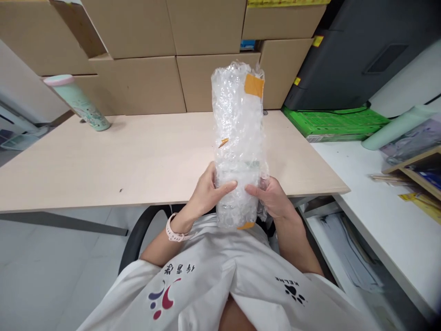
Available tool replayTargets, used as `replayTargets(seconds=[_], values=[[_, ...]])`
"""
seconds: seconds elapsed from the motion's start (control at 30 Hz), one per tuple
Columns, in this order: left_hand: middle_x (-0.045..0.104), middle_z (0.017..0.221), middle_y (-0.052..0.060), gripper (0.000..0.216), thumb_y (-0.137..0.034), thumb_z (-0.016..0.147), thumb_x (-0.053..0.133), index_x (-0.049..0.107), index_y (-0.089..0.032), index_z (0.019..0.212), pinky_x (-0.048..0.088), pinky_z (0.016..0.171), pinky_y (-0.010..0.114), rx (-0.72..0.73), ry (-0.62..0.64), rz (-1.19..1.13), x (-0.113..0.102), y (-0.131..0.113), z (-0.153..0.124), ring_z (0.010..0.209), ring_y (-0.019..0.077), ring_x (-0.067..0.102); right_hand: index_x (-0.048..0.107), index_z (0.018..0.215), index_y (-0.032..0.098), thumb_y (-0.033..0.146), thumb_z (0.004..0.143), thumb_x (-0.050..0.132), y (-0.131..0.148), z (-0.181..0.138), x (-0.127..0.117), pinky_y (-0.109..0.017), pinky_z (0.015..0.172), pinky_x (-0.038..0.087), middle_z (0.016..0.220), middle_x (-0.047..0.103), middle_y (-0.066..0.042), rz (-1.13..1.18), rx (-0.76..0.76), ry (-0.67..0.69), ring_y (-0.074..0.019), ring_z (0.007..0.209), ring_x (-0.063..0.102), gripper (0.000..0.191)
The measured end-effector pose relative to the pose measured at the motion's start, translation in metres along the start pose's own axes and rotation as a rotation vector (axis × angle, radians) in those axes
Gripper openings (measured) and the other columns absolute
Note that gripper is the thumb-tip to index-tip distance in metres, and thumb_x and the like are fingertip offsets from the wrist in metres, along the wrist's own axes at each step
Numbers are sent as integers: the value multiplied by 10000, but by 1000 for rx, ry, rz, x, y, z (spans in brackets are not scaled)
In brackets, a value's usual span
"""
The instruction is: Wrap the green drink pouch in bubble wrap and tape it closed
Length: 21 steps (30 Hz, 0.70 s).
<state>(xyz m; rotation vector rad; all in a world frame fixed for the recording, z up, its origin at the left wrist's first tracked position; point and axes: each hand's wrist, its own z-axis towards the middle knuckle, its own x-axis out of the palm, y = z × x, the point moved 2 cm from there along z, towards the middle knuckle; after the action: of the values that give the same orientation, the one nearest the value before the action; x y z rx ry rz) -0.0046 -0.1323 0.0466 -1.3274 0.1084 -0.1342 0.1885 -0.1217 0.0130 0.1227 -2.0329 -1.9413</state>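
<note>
The bubble-wrapped package was found in front of the person's torso, its long side running away from the body, its lower end overlapping the front edge of the pale table. The left hand and the right hand were clamped on its two sides near the lower end, thumbs laid over the near face with a small gap between the tips. Orange tape was noted at the upper right corner (smaller orange pieces showed at mid-height and at the bottom).

To the left, a broad stretch of tabletop separated the package from a mint bottle near the far left edge. To the right, a shorter stretch ran to the white desk, which bore a green box beneath a dark case. Stacked cardboard boxes bounded the far edge, with the package's upper end overlapping them in view.

Most of the fingers were hidden behind the package. The wrap blurred its contents, which could not be identified. Contact between package and table edge, or package and lap, could not be determined. The dark case and upper boxes were cut off by the frame.
</note>
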Motion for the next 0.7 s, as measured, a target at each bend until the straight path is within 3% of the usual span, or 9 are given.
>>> replayTargets(seconds=[0.1,0.13,0.23,0.3,0.4,0.47,0.53,0.63,0.7], values=[[407,1608,79,691,-350,871,730,432,-319,1494,371,1183,541,304,-126,199,-22,-17,-3,1508,353,343,750,989,224,419,673,898,4,-6,-6,-382,785,631,981,790,-39,-25,-5,-40,-245,867,750,399],[359,1637,62,679,-337,851,743,467,-323,1471,273,1224,600,373,-132,270,-30,-24,-2,1560,380,215,755,972,220,403,662,905,6,-8,-9,-378,773,631,978,791,-39,-45,-1,-38,-241,853,748,390],[424,1587,47,618,-311,810,766,555,-338,1390,56,1224,722,437,-163,402,-51,-42,3,1588,419,37,769,947,223,361,653,911,10,-16,-11,-364,765,627,950,793,-28,-103,15,59,-225,826,746,356],[497,1522,49,608,-312,808,769,564,-347,1380,-3,1215,737,429,-166,421,-57,-50,7,1588,409,76,780,942,235,352,660,907,13,-22,-8,-370,780,628,929,792,-21,-131,4,151,-229,838,748,330],[628,1385,45,529,-353,781,802,648,-334,1287,74,1242,692,394,16,397,-52,-55,9,1511,388,350,794,912,266,376,642,917,17,-30,-1,-400,776,639,891,792,-13,-170,-67,189,-249,830,748,316],[706,1271,47,464,-379,767,811,704,-310,1214,269,1228,605,339,231,354,-42,-50,5,1339,348,576,796,876,280,384,617,931,19,-35,2,-404,737,645,864,788,-11,-191,-143,143,-258,800,743,310],[740,1202,69,399,-404,792,786,736,-269,1165,482,1089,487,250,366,245,-32,-40,-3,1150,300,695,789,823,282,371,601,939,23,-38,4,-382,667,643,817,778,-4,-179,-234,90,-251,750,735,282],[740,1168,81,329,-430,830,753,745,-231,1092,576,892,369,103,331,-64,-22,-22,-16,1047,259,715,772,793,281,332,622,928,29,-37,8,-323,583,622,753,761,22,-99,-342,-20,-208,670,717,237],[731,1165,68,402,-486,835,735,712,-243,1154,578,904,381,11,288,-295,-13,-11,-24,1068,270,701,770,854,275,332,651,912,31,-30,12,-309,603,625,799,773,24,-35,-362,-134,-194,687,722,254]])
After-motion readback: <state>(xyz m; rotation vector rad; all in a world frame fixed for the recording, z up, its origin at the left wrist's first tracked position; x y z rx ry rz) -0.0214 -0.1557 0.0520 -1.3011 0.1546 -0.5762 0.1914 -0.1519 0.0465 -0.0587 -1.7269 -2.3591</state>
